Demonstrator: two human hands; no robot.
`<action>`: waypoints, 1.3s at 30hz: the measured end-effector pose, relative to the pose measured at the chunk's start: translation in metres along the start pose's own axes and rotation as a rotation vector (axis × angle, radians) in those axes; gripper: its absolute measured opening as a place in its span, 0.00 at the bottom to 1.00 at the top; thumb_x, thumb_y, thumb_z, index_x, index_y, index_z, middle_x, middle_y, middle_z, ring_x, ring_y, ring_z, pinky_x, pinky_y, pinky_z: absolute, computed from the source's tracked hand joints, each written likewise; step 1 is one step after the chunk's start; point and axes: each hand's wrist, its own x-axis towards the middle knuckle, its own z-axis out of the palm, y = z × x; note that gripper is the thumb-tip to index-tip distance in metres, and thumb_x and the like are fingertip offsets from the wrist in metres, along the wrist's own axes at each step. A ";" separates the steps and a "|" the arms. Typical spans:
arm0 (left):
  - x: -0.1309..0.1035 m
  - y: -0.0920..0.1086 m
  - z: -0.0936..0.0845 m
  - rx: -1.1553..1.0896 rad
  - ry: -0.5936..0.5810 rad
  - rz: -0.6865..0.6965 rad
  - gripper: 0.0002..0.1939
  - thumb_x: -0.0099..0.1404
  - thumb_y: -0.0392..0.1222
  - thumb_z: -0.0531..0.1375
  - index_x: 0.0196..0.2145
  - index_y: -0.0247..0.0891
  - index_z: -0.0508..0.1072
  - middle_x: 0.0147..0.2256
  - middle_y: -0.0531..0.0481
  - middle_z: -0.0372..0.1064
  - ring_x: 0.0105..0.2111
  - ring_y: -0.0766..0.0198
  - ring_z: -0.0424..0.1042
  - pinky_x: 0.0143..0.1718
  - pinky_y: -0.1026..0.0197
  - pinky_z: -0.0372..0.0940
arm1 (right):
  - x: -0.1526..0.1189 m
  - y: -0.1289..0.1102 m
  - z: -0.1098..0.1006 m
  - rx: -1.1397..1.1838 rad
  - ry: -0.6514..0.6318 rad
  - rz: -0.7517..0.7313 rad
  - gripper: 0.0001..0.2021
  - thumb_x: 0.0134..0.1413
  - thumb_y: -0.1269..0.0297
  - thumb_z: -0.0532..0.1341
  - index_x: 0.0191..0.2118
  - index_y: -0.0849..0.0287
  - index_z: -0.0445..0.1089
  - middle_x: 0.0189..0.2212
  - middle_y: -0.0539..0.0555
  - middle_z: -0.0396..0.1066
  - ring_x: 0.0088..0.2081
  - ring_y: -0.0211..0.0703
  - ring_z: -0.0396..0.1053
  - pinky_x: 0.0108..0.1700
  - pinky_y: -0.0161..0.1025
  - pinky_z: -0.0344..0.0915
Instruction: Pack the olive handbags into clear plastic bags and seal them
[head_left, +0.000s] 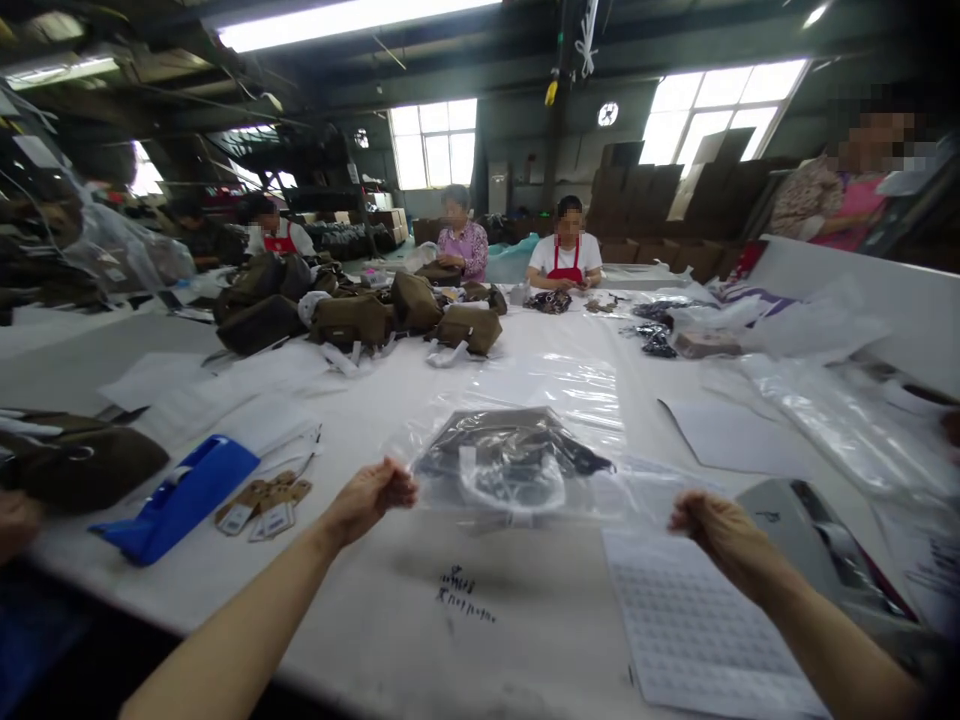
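A clear plastic bag (pixel 637 492) is stretched between my two hands above the white table. Inside it lies a dark olive fabric bag (pixel 499 440) with a white loop, perhaps a wrapped handle, on its near side. My left hand (pixel 377 492) pinches the plastic at its left end, fingers closed. At the opposite end, my right hand (pixel 709 525) grips the plastic between thumb and fingers. A sheet of printed labels (pixel 697 620) lies below my right hand. Left of my left hand are cardboard hang tags (pixel 266 505) and a blue tape dispenser (pixel 184 495).
Several olive bags (pixel 352 320) are heaped at the far left of the table (pixel 420 620). A grey machine (pixel 814 540) stands at the right, near flat plastic bags (pixel 832 430). Co-workers sit across the table; another person's hand (pixel 16 525) shows at the left edge.
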 end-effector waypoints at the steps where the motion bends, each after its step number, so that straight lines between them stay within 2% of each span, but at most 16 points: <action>1: -0.006 -0.021 -0.003 0.013 -0.012 -0.045 0.19 0.53 0.55 0.64 0.28 0.34 0.72 0.25 0.49 0.74 0.24 0.64 0.73 0.29 0.63 0.69 | -0.006 0.025 -0.003 -0.030 -0.015 0.027 0.22 0.38 0.43 0.67 0.25 0.60 0.70 0.19 0.52 0.68 0.23 0.40 0.65 0.28 0.37 0.65; 4: -0.031 -0.062 -0.011 0.063 -0.075 -0.169 0.20 0.53 0.56 0.63 0.29 0.33 0.74 0.28 0.44 0.75 0.28 0.60 0.74 0.33 0.59 0.68 | -0.026 0.078 -0.022 -0.162 -0.071 0.095 0.22 0.47 0.42 0.61 0.26 0.60 0.69 0.20 0.52 0.68 0.24 0.41 0.65 0.30 0.37 0.64; 6: -0.047 -0.073 -0.016 0.218 -0.179 -0.185 0.19 0.54 0.54 0.64 0.31 0.33 0.76 0.36 0.41 0.74 0.38 0.56 0.73 0.43 0.56 0.66 | -0.041 0.087 -0.037 -0.344 -0.154 0.141 0.24 0.50 0.41 0.57 0.29 0.60 0.71 0.23 0.56 0.71 0.28 0.45 0.67 0.35 0.41 0.66; 8: -0.058 -0.078 -0.021 0.490 -0.339 -0.123 0.14 0.55 0.50 0.64 0.33 0.37 0.78 0.45 0.42 0.71 0.47 0.55 0.69 0.51 0.56 0.61 | -0.057 0.076 -0.038 -0.570 -0.189 0.096 0.25 0.49 0.40 0.56 0.38 0.60 0.72 0.33 0.60 0.73 0.37 0.51 0.69 0.42 0.46 0.66; 11: -0.064 -0.080 -0.026 0.804 -0.539 0.034 0.08 0.57 0.45 0.63 0.34 0.41 0.78 0.44 0.45 0.71 0.45 0.59 0.68 0.50 0.58 0.60 | -0.084 0.050 0.002 -0.796 -0.177 -0.215 0.30 0.49 0.43 0.57 0.54 0.55 0.63 0.51 0.61 0.64 0.48 0.56 0.64 0.49 0.51 0.62; 14: -0.066 -0.081 -0.029 0.865 -0.582 0.104 0.06 0.57 0.42 0.63 0.33 0.41 0.78 0.34 0.47 0.72 0.39 0.62 0.70 0.47 0.60 0.62 | -0.119 0.054 0.080 -0.889 -0.569 -0.328 0.38 0.42 0.45 0.65 0.58 0.56 0.57 0.53 0.61 0.60 0.51 0.55 0.61 0.53 0.49 0.60; 16: -0.068 -0.080 -0.027 0.892 -0.543 0.110 0.05 0.56 0.42 0.64 0.31 0.40 0.78 0.33 0.48 0.72 0.39 0.62 0.70 0.48 0.60 0.61 | -0.138 0.079 0.125 -0.967 -0.713 -0.311 0.43 0.30 0.46 0.71 0.55 0.61 0.62 0.46 0.62 0.66 0.47 0.57 0.63 0.50 0.49 0.62; 18: -0.070 -0.073 -0.021 0.932 -0.499 0.132 0.06 0.58 0.43 0.62 0.30 0.40 0.78 0.34 0.47 0.72 0.39 0.62 0.70 0.48 0.60 0.61 | -0.147 0.108 0.153 -1.079 -0.696 -0.302 0.31 0.34 0.55 0.72 0.47 0.63 0.68 0.42 0.62 0.68 0.44 0.57 0.64 0.48 0.49 0.63; 20: -0.069 -0.063 -0.009 0.979 -0.469 0.190 0.08 0.61 0.43 0.59 0.31 0.41 0.77 0.35 0.47 0.72 0.39 0.62 0.69 0.48 0.60 0.61 | -0.148 0.130 0.161 -1.141 -0.615 -0.284 0.11 0.48 0.68 0.63 0.40 0.63 0.71 0.38 0.61 0.69 0.42 0.54 0.66 0.45 0.46 0.62; 21: -0.066 -0.058 -0.001 1.014 -0.452 0.235 0.09 0.63 0.43 0.57 0.32 0.41 0.77 0.35 0.47 0.72 0.40 0.62 0.69 0.48 0.60 0.60 | -0.146 0.136 0.161 -1.124 -0.579 -0.263 0.08 0.52 0.72 0.58 0.38 0.63 0.72 0.36 0.60 0.70 0.40 0.52 0.67 0.44 0.45 0.62; 23: -0.055 -0.049 0.021 1.121 -0.365 0.348 0.11 0.65 0.44 0.54 0.33 0.42 0.76 0.35 0.47 0.71 0.41 0.61 0.67 0.48 0.59 0.59 | -0.143 0.141 0.159 -0.980 -0.525 -0.175 0.12 0.56 0.73 0.51 0.35 0.61 0.72 0.33 0.57 0.71 0.37 0.49 0.68 0.41 0.42 0.61; 26: -0.029 -0.053 0.055 1.282 -0.110 0.483 0.12 0.64 0.47 0.54 0.33 0.42 0.76 0.34 0.48 0.68 0.38 0.62 0.66 0.43 0.61 0.59 | -0.142 0.144 0.162 -0.637 -0.491 0.031 0.12 0.56 0.65 0.52 0.30 0.59 0.72 0.27 0.52 0.70 0.33 0.44 0.68 0.36 0.37 0.60; 30: 0.000 -0.088 0.092 1.323 0.141 0.533 0.07 0.62 0.43 0.58 0.30 0.40 0.74 0.28 0.49 0.66 0.31 0.62 0.65 0.35 0.61 0.59 | -0.142 0.164 0.177 -0.426 -0.488 0.339 0.13 0.51 0.60 0.52 0.26 0.61 0.69 0.16 0.47 0.56 0.18 0.35 0.54 0.20 0.33 0.52; 33: 0.003 -0.123 0.112 1.293 0.328 0.536 0.08 0.64 0.42 0.54 0.31 0.37 0.71 0.27 0.47 0.66 0.31 0.60 0.66 0.35 0.58 0.60 | -0.139 0.179 0.185 -0.418 -0.487 0.375 0.15 0.50 0.55 0.53 0.25 0.61 0.67 0.14 0.45 0.49 0.15 0.32 0.46 0.17 0.32 0.46; 36: -0.005 -0.154 0.128 1.267 0.490 0.546 0.10 0.66 0.42 0.51 0.37 0.35 0.70 0.35 0.42 0.67 0.39 0.57 0.65 0.43 0.54 0.61 | -0.138 0.185 0.191 -0.391 -0.506 0.373 0.17 0.50 0.52 0.54 0.24 0.61 0.67 0.15 0.45 0.50 0.14 0.31 0.46 0.16 0.31 0.47; 39: -0.010 -0.177 0.138 1.265 0.515 0.604 0.13 0.67 0.38 0.49 0.47 0.35 0.67 0.46 0.41 0.64 0.50 0.56 0.60 0.53 0.51 0.56 | -0.145 0.173 0.188 -0.355 -0.544 0.399 0.18 0.49 0.51 0.54 0.31 0.62 0.71 0.17 0.47 0.59 0.13 0.32 0.52 0.16 0.31 0.50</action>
